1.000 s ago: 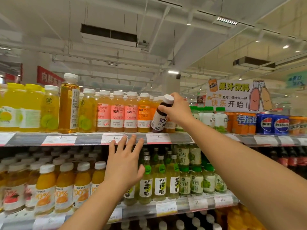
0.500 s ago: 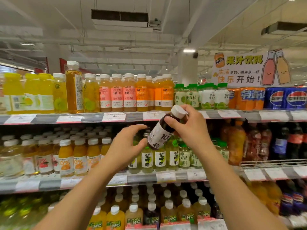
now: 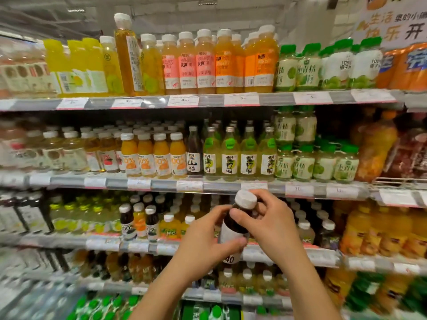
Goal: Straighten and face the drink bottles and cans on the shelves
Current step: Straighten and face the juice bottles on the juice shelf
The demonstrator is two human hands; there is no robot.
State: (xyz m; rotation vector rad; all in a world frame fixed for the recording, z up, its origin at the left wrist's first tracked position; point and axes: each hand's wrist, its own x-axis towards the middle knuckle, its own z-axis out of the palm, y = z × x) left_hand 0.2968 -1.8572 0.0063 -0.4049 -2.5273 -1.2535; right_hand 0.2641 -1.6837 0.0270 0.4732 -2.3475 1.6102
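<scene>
Head view: both hands hold one small dark bottle (image 3: 233,225) in front of the third shelf (image 3: 104,244) down. The left hand (image 3: 208,245) wraps its fingers round the lower body, thumb across the white label. The right hand (image 3: 265,222) pinches the neck, thumb just under the white cap (image 3: 245,199) and fingers curled behind it. The bottle leans a little, cap toward the upper right, and is clear of every shelf.

On the third shelf, to the left of the hands, stand two similar dark bottles (image 3: 127,224) with an orange one between them. That looks like the likely home for this one, though I cannot be sure.

To do the step well, let the left hand carry the weight and the right hand turn the neck, so the printed label front ends up outward; only a "40" near the base reads now. Bring it upright before lowering it. Set it at the shelf's front edge, level with its neighbours, label square to the aisle. Ease it between the standing bottles, since a knock there could tip the narrow ones. The row of orange juices (image 3: 153,155) one shelf up already faces out neatly.
</scene>
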